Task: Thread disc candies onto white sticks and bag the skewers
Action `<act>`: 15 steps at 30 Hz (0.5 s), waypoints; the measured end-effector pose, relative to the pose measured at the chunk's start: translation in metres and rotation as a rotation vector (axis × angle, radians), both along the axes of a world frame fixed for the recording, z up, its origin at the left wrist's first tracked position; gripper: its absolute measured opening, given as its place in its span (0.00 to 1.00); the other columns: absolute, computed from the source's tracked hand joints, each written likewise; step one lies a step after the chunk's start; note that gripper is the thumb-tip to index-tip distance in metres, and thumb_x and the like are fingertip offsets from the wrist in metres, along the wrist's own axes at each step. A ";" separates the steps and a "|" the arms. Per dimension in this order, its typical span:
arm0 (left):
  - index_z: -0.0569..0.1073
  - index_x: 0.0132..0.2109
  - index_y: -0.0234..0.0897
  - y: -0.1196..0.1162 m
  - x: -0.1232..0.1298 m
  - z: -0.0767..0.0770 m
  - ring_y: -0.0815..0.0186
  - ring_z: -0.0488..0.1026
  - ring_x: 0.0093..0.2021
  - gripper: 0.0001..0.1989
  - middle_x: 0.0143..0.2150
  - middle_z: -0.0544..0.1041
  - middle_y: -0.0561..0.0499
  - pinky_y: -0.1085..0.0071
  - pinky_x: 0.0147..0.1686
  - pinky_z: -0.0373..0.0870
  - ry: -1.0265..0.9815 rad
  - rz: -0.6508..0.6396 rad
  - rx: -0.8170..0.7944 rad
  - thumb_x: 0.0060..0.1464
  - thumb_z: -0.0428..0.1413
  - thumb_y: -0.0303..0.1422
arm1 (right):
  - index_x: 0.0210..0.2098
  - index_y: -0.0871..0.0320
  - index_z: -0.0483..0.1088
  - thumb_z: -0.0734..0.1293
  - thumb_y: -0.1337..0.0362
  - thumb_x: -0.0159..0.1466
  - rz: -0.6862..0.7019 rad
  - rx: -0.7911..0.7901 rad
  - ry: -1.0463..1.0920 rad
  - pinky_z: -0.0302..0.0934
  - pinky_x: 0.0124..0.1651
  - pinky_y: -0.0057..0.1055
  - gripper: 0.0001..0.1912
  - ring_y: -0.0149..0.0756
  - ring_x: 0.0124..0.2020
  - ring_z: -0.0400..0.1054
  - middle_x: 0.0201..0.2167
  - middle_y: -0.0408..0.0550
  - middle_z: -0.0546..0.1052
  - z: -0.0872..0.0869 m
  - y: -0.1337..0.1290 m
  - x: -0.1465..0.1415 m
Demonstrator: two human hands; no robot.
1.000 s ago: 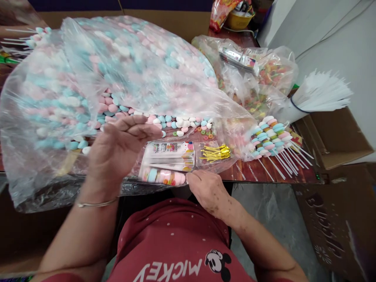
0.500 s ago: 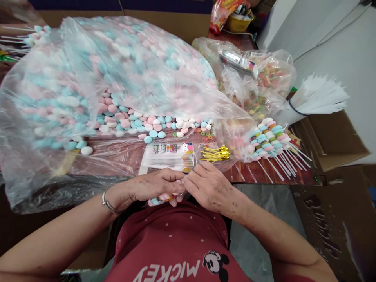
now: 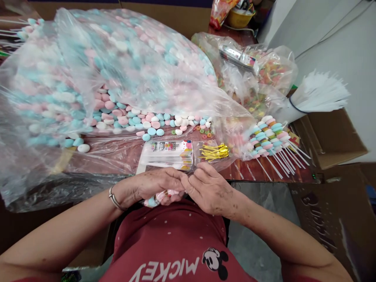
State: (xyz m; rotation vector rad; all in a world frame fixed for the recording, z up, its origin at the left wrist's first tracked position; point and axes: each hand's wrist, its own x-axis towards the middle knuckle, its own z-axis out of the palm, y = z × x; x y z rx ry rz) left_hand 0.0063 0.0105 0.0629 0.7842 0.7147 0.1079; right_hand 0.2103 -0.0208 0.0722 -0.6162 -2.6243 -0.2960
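My left hand (image 3: pixel 160 184) is wrapped round a wrapped candy skewer (image 3: pixel 153 201), whose pink and blue pieces show below the fingers. Right beside it, my right hand (image 3: pixel 207 188) is closed, its fingertips meeting the left ones at the end of the skewer; what they pinch is hidden. Just beyond the hands lie a stack of printed clear bags (image 3: pixel 169 154) and a pile of gold twist ties (image 3: pixel 214 152). Finished-looking candy skewers (image 3: pixel 267 137) with white sticks lie to the right.
A huge clear bag of pastel candies (image 3: pixel 132 58) covers the table's left and middle. Loose ring candies (image 3: pixel 205 132) lie near its mouth. Behind at right are a bag of colourful rings (image 3: pixel 270 70), a container of white sticks (image 3: pixel 321 94) and cardboard boxes (image 3: pixel 337 137).
Both hands stay together at the skewer. The left hand has shifted slightly and the skewer's candy end now shows a little further left. The whole view has moved slightly.
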 end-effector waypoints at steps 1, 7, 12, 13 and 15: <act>0.71 0.27 0.35 0.001 -0.001 0.002 0.75 0.57 0.16 0.17 0.21 0.67 0.54 0.77 0.16 0.52 0.027 -0.076 0.052 0.49 0.62 0.45 | 0.38 0.64 0.72 0.56 0.73 0.70 0.000 -0.013 -0.005 0.58 0.49 0.42 0.13 0.38 0.34 0.61 0.28 0.48 0.72 -0.001 0.000 0.000; 0.73 0.35 0.38 -0.008 0.002 0.006 0.67 0.66 0.28 0.07 0.28 0.71 0.51 0.74 0.27 0.62 0.231 -0.017 1.050 0.59 0.55 0.36 | 0.26 0.58 0.67 0.55 0.70 0.70 -0.099 -0.227 0.013 0.51 0.39 0.37 0.17 0.37 0.29 0.54 0.22 0.45 0.65 -0.005 0.004 0.005; 0.75 0.31 0.39 -0.014 0.008 -0.003 0.65 0.66 0.29 0.07 0.29 0.74 0.47 0.72 0.31 0.64 0.221 0.196 1.476 0.57 0.55 0.29 | 0.31 0.58 0.68 0.53 0.66 0.73 -0.083 -0.421 0.054 0.54 0.39 0.34 0.18 0.35 0.32 0.60 0.28 0.46 0.72 0.002 0.021 0.029; 0.75 0.30 0.39 -0.014 0.008 -0.002 0.66 0.66 0.28 0.07 0.28 0.74 0.48 0.72 0.30 0.64 0.222 0.248 1.438 0.57 0.55 0.30 | 0.35 0.58 0.70 0.52 0.65 0.74 -0.106 -0.426 0.074 0.55 0.40 0.34 0.18 0.35 0.34 0.62 0.32 0.47 0.74 0.003 0.027 0.037; 0.74 0.29 0.38 -0.011 0.009 0.002 0.69 0.64 0.25 0.08 0.25 0.73 0.50 0.74 0.27 0.62 0.239 0.372 1.277 0.57 0.56 0.31 | 0.43 0.59 0.71 0.51 0.66 0.74 -0.278 -0.332 0.067 0.57 0.42 0.34 0.18 0.37 0.39 0.64 0.38 0.50 0.76 0.003 0.041 0.055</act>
